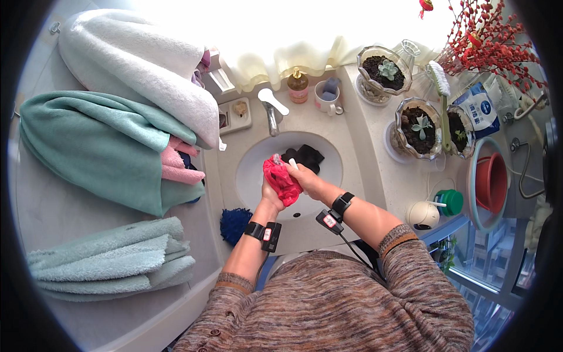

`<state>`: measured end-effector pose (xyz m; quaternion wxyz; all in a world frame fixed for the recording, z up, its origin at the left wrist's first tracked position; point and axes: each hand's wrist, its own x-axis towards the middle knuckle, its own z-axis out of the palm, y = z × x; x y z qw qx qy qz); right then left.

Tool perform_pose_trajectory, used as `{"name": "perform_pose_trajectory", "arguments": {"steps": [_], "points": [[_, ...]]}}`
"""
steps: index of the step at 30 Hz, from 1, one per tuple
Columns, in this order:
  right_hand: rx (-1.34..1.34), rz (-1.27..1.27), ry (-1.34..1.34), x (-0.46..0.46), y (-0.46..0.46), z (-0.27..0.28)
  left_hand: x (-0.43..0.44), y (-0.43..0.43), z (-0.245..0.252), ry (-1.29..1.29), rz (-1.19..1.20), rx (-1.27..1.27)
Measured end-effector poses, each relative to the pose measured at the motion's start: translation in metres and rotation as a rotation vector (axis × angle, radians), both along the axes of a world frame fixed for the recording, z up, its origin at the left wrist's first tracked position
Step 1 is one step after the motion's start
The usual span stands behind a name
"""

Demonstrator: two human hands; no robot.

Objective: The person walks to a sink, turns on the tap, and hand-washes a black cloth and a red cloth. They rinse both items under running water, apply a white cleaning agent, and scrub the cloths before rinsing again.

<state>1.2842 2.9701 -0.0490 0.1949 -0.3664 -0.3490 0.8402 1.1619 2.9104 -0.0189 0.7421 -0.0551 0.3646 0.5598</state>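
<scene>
A bunched wet-looking red cloth lies in my left hand, above the white oval washbasin. From the right, my right hand grips a small white bar, which looks like soap, close against the cloth. Most of the bar is hidden by the fingers. Behind the hands, dark wet cloth sits in the basin. The chrome tap with its white handle stands at the basin's back edge. Near the basin's front, the drain hole shows.
A soap dish, a bottle and a mug stand behind the basin. Towels hang at the left. A blue shaggy cloth lies by my left forearm. Potted succulents, a scrubbing brush and basins occupy the right ledge.
</scene>
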Motion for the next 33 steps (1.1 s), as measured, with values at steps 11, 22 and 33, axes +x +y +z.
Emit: {"name": "perform_pose_trajectory", "arguments": {"steps": [11,22,33], "points": [[0.959,0.094,-0.488,-0.017,-0.034,0.034,0.016,-0.008,-0.027,0.114,-0.081,0.159],[0.999,-0.137,-0.571,-0.041,-0.039,0.02,0.012,-0.021,-0.043,-0.093,0.025,0.385],[-0.023,-0.029,-0.257,0.012,0.035,-0.013,-0.008,-0.008,0.007,0.164,-0.057,0.026]]}}
